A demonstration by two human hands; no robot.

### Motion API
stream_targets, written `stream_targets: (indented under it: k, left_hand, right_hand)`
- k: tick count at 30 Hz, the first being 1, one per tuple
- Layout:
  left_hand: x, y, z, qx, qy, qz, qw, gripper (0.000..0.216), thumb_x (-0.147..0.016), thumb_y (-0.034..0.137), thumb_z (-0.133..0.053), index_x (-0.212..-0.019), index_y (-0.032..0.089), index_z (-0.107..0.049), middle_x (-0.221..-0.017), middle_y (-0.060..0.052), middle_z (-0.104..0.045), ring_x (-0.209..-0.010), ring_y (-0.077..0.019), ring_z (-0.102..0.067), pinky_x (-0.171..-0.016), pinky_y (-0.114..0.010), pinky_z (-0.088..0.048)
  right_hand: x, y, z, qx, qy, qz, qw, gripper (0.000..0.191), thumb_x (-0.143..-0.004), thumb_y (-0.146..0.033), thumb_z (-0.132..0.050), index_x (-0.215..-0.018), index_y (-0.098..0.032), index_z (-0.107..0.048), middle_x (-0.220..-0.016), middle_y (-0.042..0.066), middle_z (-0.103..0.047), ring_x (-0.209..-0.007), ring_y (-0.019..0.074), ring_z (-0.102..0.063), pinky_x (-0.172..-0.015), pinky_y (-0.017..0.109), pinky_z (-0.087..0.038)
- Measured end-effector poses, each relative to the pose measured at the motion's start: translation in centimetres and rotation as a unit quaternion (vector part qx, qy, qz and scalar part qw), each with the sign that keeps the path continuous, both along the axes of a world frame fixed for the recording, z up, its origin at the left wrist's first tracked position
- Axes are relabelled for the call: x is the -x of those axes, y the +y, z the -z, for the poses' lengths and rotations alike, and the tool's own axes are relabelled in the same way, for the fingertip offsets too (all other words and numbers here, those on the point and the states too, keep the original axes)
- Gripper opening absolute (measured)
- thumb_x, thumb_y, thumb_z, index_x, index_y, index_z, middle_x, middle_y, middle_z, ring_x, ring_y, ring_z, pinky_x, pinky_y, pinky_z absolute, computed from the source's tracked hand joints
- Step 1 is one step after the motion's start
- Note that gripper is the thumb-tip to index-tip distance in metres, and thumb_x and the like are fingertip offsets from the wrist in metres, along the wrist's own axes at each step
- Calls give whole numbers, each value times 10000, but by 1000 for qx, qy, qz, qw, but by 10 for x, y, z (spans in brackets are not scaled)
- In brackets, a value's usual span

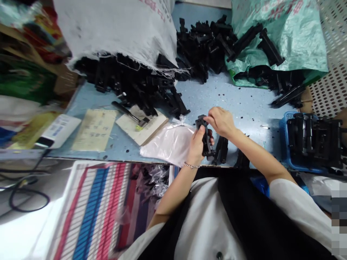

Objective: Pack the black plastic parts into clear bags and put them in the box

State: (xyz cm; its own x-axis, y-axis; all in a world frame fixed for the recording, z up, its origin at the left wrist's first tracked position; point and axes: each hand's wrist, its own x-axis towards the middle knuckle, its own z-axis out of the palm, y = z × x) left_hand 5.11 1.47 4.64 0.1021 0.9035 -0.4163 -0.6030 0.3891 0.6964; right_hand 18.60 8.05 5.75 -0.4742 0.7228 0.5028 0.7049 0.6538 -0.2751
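My left hand point(198, 143) is wrapped round a long black plastic part point(205, 139), held tilted over the front edge of the table. At the upper end of that part, my right hand point(220, 121) has its fingers pinched together; whatever sits between them is hidden. Just to the right of the held part, a few similar black parts point(222, 148) lie by the table edge. A clear plastic bag point(169, 142) of pale material rests beside my left hand. Beyond it, a small hammer point(131, 112) lies on a pale board point(141, 135).
A white woven sack point(119, 29) and a green sack point(303, 43) stand at the back with black parts spilling out. Between them is a heap of black parts point(206, 43). A blue basket point(286, 144) of parts stands right. A striped bag point(89, 209) is below the table point(217, 95).
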Motion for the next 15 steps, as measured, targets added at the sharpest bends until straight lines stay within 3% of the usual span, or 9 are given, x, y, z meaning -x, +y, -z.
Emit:
stream_targets:
  k: [4,7,9,12,15]
  left_hand:
    - [1,2,-5,27,-10,-3,1000,539,-805,637,-671,-1068,166,-657,-735,-3,-660,-607,-109,-628,-571,-224,-501]
    - [-2,2,-1,3,48,11,999,592,-783,665,-683,-1078,153,-647,-758,-21,-661,-649,-127,-632,-617,-246,-506]
    - [-3,3,11,-24,118,-20,993,585,-753,595,-755,-1129,176,-596,-832,-17,-660,-711,-140,-640,-668,-263,-512]
    - [0,7,38,-64,213,-58,973,510,-777,417,-769,-1173,207,-526,-1008,-29,-651,-908,-171,-647,-830,-307,-518]
    - [-3,5,58,-102,317,18,943,244,-896,325,-593,-1095,184,-580,-1061,-73,-661,-1030,-220,-625,-965,-393,-482]
  right_hand:
    - [-8,-60,4,-93,-23,-85,992,584,-998,-642,-320,-723,-205,-593,-694,54,-586,-692,196,-507,-644,347,-341]
    - [-13,-83,12,-52,-37,-93,994,565,-1008,-586,-374,-643,-209,-584,-617,41,-567,-649,185,-512,-621,345,-320]
    - [-13,-76,12,41,-35,-81,995,564,-1030,-544,-335,-674,-204,-608,-630,45,-588,-654,181,-535,-638,336,-341]
    - [5,-36,2,191,-8,-4,981,555,-1054,-513,-250,-840,-193,-649,-767,64,-661,-737,190,-596,-702,314,-393]
    - [49,17,-4,275,9,92,957,481,-1053,-514,-268,-1156,-192,-610,-1001,89,-707,-925,232,-651,-780,323,-444]
